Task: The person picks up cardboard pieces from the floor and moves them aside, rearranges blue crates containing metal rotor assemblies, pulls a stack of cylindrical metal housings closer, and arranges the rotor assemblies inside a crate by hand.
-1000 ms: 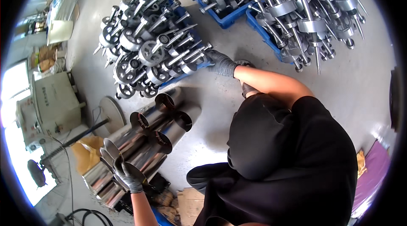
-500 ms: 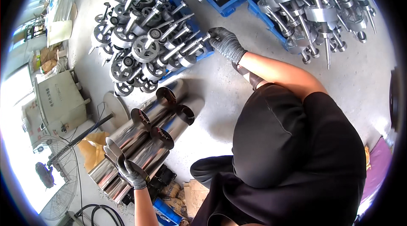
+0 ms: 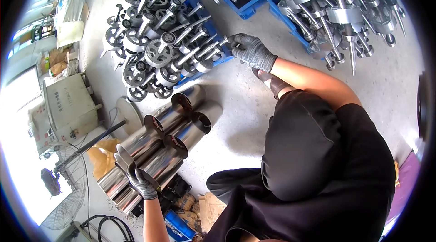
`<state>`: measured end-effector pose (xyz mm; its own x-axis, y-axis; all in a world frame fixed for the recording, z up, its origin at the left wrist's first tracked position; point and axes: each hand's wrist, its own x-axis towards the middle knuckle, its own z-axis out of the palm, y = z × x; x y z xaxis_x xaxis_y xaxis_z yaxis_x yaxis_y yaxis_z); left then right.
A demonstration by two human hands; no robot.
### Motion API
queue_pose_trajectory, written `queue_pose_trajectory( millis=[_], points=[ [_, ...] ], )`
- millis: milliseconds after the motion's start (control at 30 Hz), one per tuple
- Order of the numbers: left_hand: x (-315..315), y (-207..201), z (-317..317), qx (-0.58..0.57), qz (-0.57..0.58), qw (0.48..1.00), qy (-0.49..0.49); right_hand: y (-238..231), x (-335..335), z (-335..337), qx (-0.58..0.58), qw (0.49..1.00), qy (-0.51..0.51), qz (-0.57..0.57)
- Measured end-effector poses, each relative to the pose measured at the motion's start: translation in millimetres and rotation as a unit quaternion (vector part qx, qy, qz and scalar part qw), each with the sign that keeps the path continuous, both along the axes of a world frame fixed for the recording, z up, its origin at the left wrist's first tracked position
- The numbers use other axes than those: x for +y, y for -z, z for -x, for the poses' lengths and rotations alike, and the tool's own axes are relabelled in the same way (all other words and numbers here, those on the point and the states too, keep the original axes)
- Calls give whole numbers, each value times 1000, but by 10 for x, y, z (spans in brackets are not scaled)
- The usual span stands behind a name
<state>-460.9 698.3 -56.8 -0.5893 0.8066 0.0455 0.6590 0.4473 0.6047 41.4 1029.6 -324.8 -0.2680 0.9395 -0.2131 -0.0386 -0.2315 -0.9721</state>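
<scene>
My right hand (image 3: 253, 52), in a grey knit glove, reaches out at upper middle with its fingers curled. Its fingertips are beside the end of a metal shaft (image 3: 200, 54) that sticks out of a pile of spoked metal wheels on shafts (image 3: 158, 53). What lies inside those fingers, if anything, is hidden. At lower left, my gloved left hand (image 3: 144, 184) rests against polished steel tubes (image 3: 156, 162) lying side by side. Its fingers look stretched out along the shiny surface, though reflections blur their outline. Several dark round tube ends face away from the hand.
Blue crates (image 3: 246, 9) hold more shafted metal parts at the back, with heavier discs on shafts (image 3: 343, 14) at upper right. A wire-cage fan (image 3: 63, 210) and a pale metal cabinet (image 3: 68, 108) stand at left. My black-clothed knee (image 3: 299, 146) fills the lower right.
The whole view has shifted slightly to the right. My right hand has drawn back a little to the right and down from the shaft end. The left hand stays at the tubes.
</scene>
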Motion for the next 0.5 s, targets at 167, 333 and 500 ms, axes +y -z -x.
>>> queue_pose_trajectory(
  millis=[167, 333, 500],
  points=[
    [26, 28, -60, 65, -32, 997, -1, -254, -41, 0, -20, 970, -83, -230],
    [38, 33, -53, 70, -21, 997, 7, -70, -52, -9, 12, 968, -58, -243],
    [35, 26, -80, 93, -9, 996, 7, -110, -38, -14, 22, 984, -93, -153]
  ],
)
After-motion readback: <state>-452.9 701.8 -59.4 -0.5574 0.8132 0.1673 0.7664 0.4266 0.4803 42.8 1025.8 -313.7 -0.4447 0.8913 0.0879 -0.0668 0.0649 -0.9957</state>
